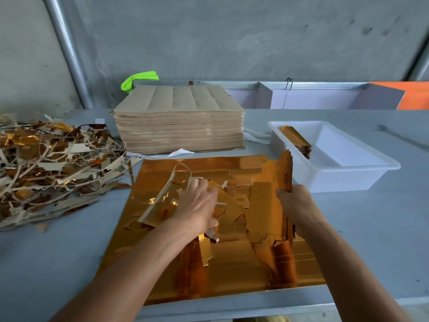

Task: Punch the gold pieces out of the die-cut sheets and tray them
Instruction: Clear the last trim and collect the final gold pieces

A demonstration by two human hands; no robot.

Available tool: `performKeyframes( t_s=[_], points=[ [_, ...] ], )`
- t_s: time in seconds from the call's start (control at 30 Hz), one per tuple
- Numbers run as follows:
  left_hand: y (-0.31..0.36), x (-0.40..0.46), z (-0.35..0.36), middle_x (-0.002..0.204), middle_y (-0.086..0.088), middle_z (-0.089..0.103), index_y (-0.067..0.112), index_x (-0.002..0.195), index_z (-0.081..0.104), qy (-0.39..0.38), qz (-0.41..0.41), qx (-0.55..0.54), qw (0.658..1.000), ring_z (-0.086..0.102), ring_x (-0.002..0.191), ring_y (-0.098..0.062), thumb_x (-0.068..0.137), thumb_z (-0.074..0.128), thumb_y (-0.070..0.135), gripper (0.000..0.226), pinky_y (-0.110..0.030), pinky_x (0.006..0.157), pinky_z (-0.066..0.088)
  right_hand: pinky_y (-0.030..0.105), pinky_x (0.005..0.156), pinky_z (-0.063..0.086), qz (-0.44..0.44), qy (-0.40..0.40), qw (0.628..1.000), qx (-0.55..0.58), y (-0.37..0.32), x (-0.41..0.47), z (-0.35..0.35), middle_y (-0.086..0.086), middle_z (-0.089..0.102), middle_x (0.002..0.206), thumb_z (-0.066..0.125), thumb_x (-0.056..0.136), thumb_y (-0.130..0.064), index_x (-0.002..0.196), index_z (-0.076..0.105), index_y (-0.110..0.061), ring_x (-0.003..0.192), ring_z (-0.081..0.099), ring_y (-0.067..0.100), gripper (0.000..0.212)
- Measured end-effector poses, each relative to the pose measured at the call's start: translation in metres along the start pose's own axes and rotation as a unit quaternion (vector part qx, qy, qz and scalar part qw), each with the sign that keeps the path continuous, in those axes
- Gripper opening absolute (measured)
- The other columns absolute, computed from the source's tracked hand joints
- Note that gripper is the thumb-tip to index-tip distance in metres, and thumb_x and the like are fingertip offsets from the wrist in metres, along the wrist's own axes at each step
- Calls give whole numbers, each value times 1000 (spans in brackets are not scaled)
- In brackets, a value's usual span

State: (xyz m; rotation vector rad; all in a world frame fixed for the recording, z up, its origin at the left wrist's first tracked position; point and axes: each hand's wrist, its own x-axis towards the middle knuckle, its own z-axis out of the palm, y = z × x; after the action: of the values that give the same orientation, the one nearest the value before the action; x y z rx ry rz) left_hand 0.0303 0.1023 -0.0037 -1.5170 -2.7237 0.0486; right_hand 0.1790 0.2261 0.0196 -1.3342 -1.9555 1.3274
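The right hand point(293, 203) grasps a stack of gold pieces point(286, 170) upright, squaring them for the tray point(348, 173) just beyond its fingers. The left hand point(199, 201) clutches scrap point(162, 201) on the sheet point(232, 263), probably bound for the waste pile point(53, 168).

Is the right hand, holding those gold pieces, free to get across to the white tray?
Probably yes. The right hand grips upright gold pieces just beside the white tray, whose near part lies open; nothing stands between them.
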Motion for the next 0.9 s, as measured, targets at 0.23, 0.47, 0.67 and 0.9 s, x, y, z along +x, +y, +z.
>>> performKeyframes(
  t_s=[0.23,0.47,0.67,0.9],
  points=[
    [15,22,2,117,-8,59,39,146,20,-83,123,-55,987,46,51,-6,99,40,36,52,-20,46,40,24,48,34,16,1,1000,17,5,5,2,2,38,58,42,100,-15,68,47,-12,51,39,13,33],
    [22,14,-4,68,3,53,14,118,51,63,49,-86,993,50,50,-8,99,36,48,42,-25,53,48,29,59,46,-7,-13,1000,22,9,3,4,6,49,67,40,102,-22,77,53,-10,63,52,21,30],
    [34,-26,-11,85,-6,65,3,110,58,280,79,-161,943,54,55,-7,82,68,-3,31,-14,52,49,24,59,49,-79,-29,996,-12,-2,-5,15,6,54,72,38,102,-25,83,53,-13,63,56,17,27],
    [57,-36,6,84,-4,68,7,100,59,307,136,-304,892,66,72,-17,80,73,3,25,-28,60,56,18,43,38,-137,-44,987,75,-3,-22,23,-11,47,45,44,99,-37,56,45,-22,41,44,4,45]
  ],
)
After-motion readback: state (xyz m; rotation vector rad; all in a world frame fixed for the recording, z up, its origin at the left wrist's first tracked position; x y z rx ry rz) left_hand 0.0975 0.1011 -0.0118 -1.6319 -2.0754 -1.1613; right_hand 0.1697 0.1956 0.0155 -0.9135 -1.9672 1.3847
